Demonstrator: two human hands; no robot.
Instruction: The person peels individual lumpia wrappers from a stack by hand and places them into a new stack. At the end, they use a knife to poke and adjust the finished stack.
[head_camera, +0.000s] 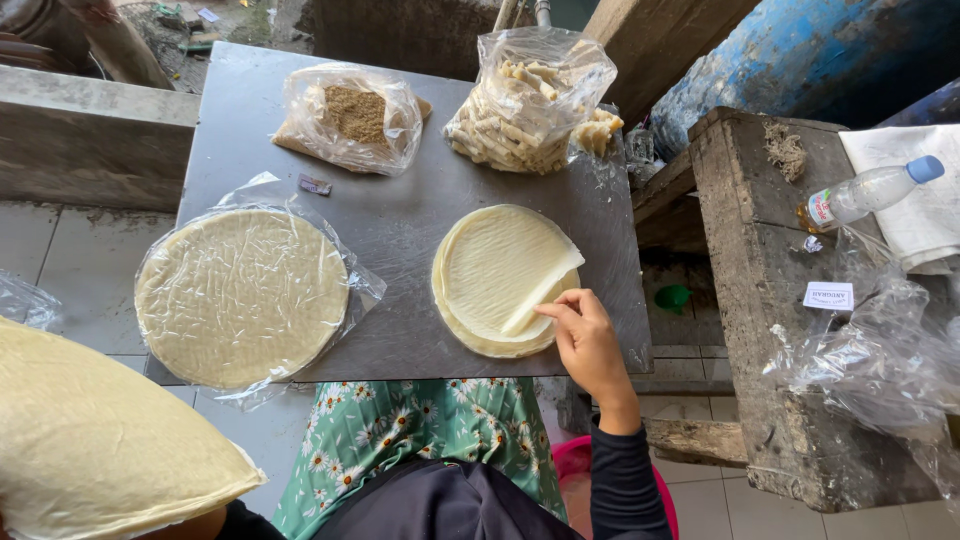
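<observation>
The right hand (588, 340) fingers (553, 309) pinch the folded edge of the top pale round wrapper sheet (505, 262), peeling it from the stack on the grey metal worktop (400, 215), while the left hand's fingers are hidden.

Bare steel tabletop (405, 215) runs open down the middle, between the plastic-wrapped wrapper stack (242, 296) and the unwrapped wrapper pile (492, 280). At the far edge, a bag of brown crumbs (350, 118) and a bag of pale sticks (525, 105) block passage, with a narrow gap between them.

Left hand (190, 525) apparently hidden under cut-off wrapper stack (90, 440).
</observation>
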